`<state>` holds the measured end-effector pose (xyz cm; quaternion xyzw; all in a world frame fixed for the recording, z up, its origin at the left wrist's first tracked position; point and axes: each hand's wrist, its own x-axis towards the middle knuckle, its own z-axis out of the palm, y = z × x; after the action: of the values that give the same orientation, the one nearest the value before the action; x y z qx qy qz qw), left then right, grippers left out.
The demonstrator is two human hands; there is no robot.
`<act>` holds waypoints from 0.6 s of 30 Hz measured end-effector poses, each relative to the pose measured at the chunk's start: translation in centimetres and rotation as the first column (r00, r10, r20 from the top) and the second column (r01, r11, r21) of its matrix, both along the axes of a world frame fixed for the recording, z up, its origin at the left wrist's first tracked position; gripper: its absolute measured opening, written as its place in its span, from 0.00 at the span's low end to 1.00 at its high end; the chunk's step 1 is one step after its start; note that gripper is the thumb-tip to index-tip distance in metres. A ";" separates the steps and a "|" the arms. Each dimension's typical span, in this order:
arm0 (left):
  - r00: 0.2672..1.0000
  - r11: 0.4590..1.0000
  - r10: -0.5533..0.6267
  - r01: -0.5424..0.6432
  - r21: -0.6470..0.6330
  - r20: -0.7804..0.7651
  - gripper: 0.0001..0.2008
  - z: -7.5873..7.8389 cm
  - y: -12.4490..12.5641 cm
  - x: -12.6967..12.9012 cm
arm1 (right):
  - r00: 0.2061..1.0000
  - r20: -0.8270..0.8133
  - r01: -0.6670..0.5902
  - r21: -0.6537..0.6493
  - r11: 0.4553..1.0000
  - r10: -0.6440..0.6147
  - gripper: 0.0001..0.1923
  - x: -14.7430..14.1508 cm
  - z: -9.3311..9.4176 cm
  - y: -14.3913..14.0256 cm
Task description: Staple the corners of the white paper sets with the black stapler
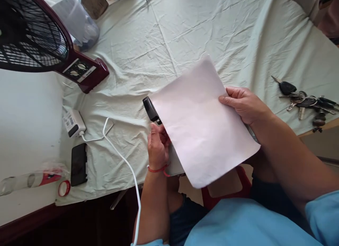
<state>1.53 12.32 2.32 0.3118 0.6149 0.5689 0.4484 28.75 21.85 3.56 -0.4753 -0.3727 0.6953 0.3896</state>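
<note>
A blank white sheet of paper (203, 122) is held tilted over the front edge of the cloth-covered table. My right hand (245, 103) pinches its right edge, thumb on top and fingers behind. At the left edge of the paper, my left hand (158, 147) is closed with its thumb up, around the lower end of a black tool (150, 109) with a small metal part. The tool's kind is unclear, since the paper and my fingers cover part of it. A red string bracelet circles my left wrist.
A dark red fan (91, 74) stands at the upper left by a clear plastic tub (79, 21). Below are a white power box (74, 123), its white cable (124, 157), a black phone (78, 164) and a bottle (31, 179). Keys (307, 101) lie at right.
</note>
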 end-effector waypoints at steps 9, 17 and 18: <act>0.979 0.994 -0.097 0.085 -0.072 -0.182 0.28 0.0 0.3 -0.7 | 1.000 -0.014 -0.009 0.042 0.999 0.009 0.19 -0.1 -0.5 0.2; 0.990 0.999 -0.029 0.026 -0.027 -0.136 0.23 -0.7 0.4 -0.8 | 0.997 0.044 0.054 0.039 0.998 -0.056 0.17 -0.4 -0.9 0.4; 0.991 0.999 -0.030 0.028 -0.022 -0.132 0.22 -0.8 0.4 -0.8 | 0.997 0.048 0.061 0.041 0.997 -0.063 0.17 -0.4 -0.9 0.4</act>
<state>0.68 12.74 1.50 0.3531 0.6442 0.5343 0.4181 28.38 22.22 2.63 -0.4959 -0.3810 0.6633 0.4110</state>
